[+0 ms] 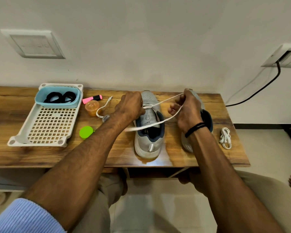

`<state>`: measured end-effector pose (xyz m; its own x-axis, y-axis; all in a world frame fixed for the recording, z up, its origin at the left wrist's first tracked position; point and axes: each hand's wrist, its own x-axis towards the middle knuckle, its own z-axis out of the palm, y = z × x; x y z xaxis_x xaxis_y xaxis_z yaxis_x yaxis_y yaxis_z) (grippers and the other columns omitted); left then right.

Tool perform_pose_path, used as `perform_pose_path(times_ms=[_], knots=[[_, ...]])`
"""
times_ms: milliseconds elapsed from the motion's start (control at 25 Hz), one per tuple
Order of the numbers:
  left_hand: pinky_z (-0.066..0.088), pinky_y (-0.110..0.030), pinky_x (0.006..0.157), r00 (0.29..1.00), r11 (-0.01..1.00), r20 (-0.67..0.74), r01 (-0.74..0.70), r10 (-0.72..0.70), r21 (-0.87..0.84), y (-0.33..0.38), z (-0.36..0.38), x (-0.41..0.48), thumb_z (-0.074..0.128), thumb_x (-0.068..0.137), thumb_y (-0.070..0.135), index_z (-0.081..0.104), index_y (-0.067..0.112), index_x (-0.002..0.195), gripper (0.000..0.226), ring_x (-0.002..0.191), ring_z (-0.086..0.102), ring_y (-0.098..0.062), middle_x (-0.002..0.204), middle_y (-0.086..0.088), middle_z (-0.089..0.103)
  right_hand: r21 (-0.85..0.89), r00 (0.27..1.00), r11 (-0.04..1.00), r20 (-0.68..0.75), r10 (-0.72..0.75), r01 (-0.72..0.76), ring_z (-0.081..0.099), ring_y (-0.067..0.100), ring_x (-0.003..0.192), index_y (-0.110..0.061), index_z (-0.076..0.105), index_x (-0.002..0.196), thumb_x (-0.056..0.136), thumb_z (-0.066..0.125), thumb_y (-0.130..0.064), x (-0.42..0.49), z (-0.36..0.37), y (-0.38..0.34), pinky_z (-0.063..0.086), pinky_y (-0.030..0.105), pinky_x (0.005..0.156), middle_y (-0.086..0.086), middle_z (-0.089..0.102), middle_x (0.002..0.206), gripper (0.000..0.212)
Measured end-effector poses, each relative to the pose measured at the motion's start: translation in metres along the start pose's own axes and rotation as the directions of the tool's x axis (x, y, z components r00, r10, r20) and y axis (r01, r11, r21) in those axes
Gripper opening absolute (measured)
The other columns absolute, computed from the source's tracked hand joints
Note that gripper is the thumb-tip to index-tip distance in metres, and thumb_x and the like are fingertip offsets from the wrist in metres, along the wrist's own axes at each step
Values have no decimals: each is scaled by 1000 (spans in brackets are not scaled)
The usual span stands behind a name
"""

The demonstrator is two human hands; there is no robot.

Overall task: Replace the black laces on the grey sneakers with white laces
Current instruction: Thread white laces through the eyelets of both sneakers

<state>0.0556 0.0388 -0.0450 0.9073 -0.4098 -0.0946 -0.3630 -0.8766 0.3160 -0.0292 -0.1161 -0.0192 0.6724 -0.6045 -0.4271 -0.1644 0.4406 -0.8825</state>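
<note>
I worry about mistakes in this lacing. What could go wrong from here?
1. The right hand pulls the flat white lace taut while one end lies loose across the grey mesh sneaker; the lace might slip out of an eyelet.
2. The forearm behind the left hand passes close to the small orange plastic jar and the round green lid; it might knock them.

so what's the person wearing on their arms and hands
No gloves on the left hand or right hand, and no rings or watch show. The upper left arm has a light blue ribbed sleeve; the forearm below it is uncovered. The right wrist wears a thin black band, seemingly two strands. No sleeve shows on the right arm.
</note>
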Motion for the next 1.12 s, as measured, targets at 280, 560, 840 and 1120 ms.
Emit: perform_pose_path(times_ms=[280, 560, 840, 1120], knots=[[54, -32, 87, 971, 731, -3, -182, 239, -658, 17, -13, -14, 72, 91, 18, 65, 20, 131, 41, 95, 67, -7, 116, -3, 71, -522, 908, 749, 316, -274, 408, 38, 5, 43, -19, 72, 77, 98, 55, -41, 1, 6, 14, 34, 25, 47, -14, 45, 47, 35], [54, -39, 91, 843, 740, -288, 177, -455, -649, -17, -18, -7, 58, 97, 19, 72, 7, 111, 23, 96, 66, -25, 105, -12, 73, -558, 904, 723, 135, -406, 408, 53, 8, 64, -28, 69, 75, 96, 58, -38, 22, -11, 14, 46, 33, 67, -18, 55, 61, 27], [54, -22, 90, 989, 775, -109, -142, 95, -616, 26, -17, -12, 74, 89, 29, 75, 18, 117, 30, 101, 67, -5, 112, 4, 75, -412, 868, 770, 329, -372, 486, 67, 11, 63, -9, 73, 98, 90, 71, -20, 8, 5, 24, 58, 27, 60, 6, 73, 78, 14], [43, -23, 95, 967, 932, -249, -130, 45, -338, 5, -18, -8, 69, 93, 23, 65, 19, 131, 39, 116, 60, -16, 130, -3, 65, -303, 913, 878, 290, -286, 371, 62, 9, 58, 2, 61, 105, 97, 52, 4, 7, 8, 22, 57, 22, 61, 14, 65, 82, 12]])
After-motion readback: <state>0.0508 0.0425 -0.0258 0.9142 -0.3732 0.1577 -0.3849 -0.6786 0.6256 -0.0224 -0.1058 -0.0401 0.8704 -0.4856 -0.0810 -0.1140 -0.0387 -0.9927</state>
